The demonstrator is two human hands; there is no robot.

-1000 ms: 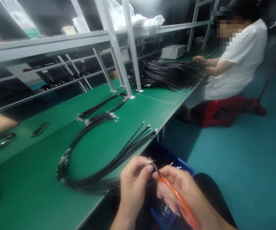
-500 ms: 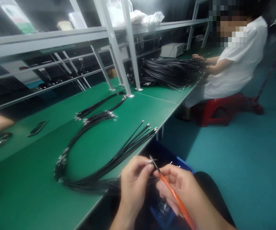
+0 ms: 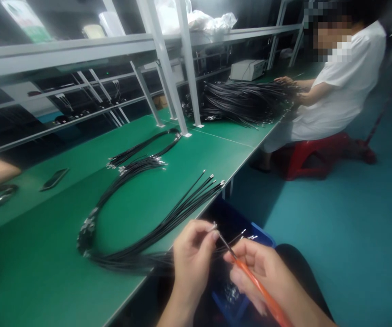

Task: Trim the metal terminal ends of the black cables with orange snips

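Metal piece (image 3: pixel 215 225) just outside tabletop's (image 3: pixel 131 204) near long edge, pinched between left hand's (image 3: pixel 192 254) thumb and forefinger; right hand (image 3: pixel 270 268) wrapped round orange-handled tool (image 3: pixel 260 289), long axis slanting up-left, tip at piece.

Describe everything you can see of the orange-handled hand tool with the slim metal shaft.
The orange-handled hand tool has a smooth, glossy grip that looks like plastic or rubber, and a slim, dark metal shaft. It slants, tip up and to the left in the picture, its lower end cut off by the bottom edge. The bare right hand grips it above an open blue plastic bin. Its tip reaches the bare left hand's fingertips; blur hides the tip's exact shape.
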